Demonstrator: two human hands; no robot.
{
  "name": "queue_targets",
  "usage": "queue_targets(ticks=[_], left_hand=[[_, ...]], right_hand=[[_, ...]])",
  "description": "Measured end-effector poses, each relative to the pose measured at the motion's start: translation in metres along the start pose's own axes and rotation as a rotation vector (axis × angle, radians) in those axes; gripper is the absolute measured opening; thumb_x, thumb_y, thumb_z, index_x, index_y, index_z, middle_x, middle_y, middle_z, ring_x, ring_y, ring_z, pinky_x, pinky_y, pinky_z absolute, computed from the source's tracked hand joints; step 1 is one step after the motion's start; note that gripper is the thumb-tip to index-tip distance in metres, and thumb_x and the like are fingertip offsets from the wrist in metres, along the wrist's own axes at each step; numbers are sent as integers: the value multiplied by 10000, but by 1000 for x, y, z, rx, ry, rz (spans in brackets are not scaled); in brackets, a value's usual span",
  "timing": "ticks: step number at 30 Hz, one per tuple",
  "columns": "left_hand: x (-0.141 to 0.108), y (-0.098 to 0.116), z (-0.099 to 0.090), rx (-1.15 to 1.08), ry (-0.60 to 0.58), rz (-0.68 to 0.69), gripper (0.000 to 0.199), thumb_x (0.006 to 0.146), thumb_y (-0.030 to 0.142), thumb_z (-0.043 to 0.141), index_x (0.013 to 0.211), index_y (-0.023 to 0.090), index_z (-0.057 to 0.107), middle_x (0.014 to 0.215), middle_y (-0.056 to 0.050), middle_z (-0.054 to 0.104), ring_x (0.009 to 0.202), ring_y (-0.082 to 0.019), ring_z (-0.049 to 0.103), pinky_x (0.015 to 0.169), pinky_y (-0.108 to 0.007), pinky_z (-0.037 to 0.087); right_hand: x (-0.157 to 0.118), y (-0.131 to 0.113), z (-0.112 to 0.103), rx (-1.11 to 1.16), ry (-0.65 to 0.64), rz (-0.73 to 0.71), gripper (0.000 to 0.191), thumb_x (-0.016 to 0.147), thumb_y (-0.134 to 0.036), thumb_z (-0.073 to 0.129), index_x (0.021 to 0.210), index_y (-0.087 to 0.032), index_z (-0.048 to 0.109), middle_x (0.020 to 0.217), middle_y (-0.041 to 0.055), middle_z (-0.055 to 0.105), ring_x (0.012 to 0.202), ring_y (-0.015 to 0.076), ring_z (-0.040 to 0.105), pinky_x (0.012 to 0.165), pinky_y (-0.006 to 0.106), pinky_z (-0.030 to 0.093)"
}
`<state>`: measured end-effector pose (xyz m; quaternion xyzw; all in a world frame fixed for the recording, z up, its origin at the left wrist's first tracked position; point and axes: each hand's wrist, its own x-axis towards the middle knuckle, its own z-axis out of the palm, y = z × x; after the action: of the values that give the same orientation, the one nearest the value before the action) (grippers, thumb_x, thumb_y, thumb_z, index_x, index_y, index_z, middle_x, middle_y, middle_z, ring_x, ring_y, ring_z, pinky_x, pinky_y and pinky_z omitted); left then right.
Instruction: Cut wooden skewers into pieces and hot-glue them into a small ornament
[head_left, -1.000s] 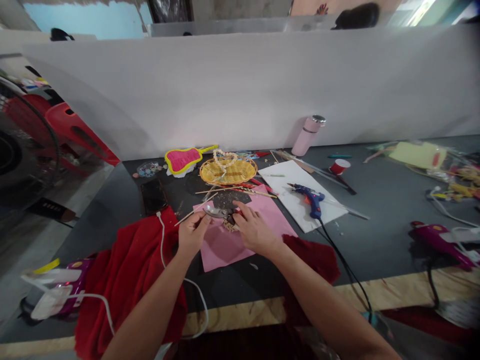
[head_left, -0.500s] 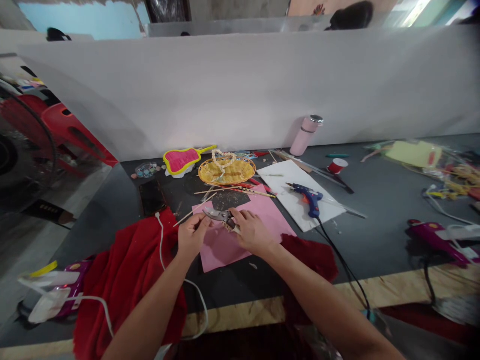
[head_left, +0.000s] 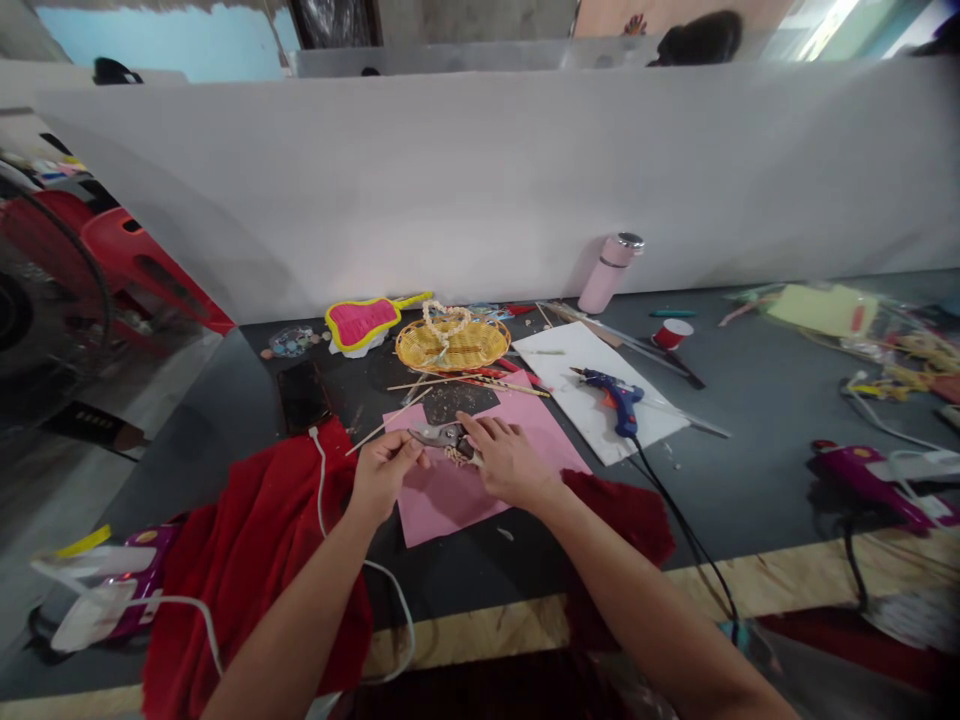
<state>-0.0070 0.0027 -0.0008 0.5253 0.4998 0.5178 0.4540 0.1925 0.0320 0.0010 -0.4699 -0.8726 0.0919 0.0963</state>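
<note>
My right hand [head_left: 514, 462] is wrapped round the handles of a pair of pruning shears [head_left: 436, 435], whose metal blades point left. At the blade tips, my left hand [head_left: 382, 468] is closed in a pinch. What its fingers hold is too small to make out. Under both hands lies a pink sheet of paper [head_left: 442, 510], with small pale cut pieces [head_left: 456, 456] on it below the shears. Thin wooden sticks [head_left: 390, 421] lie just beyond my hands, near a yellow woven basket [head_left: 416, 352] with a pale beaded loop on it.
To the right, a blue glue gun [head_left: 621, 400] rests on white paper [head_left: 592, 435], its black cord running off the front edge. A pink bottle [head_left: 602, 278] stands by the white partition [head_left: 480, 180]. On the left are a phone [head_left: 303, 397], red cloth [head_left: 247, 540] and a white cable [head_left: 397, 590].
The shears' blades have tilted slightly and look narrower between my fingers. Both hands stay in nearly the same place.
</note>
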Motion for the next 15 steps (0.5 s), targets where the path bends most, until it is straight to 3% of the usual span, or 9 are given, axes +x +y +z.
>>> queue_targets(ticks=[5,15], left_hand=[[1,-1,-2,-49,-42,-52,251,785,301,582,589,146,609,568,-9,591,484,-84,443,477,-209,309],[2,-2,-1,12,16,-55,265,797,338,558,615,150,596,581,-6,592,528,-103,485,498,-206,346]], right_hand=[[1,1,-2,22,8,17,564,837,-211,405,1382,-204,256,1215,108,496,1049,243,450,886,370,334],[-1,-3,-6,37,-46,50,454,861,-193,391,1311,-213,341,1098,106,547,997,216,511,877,318,360]])
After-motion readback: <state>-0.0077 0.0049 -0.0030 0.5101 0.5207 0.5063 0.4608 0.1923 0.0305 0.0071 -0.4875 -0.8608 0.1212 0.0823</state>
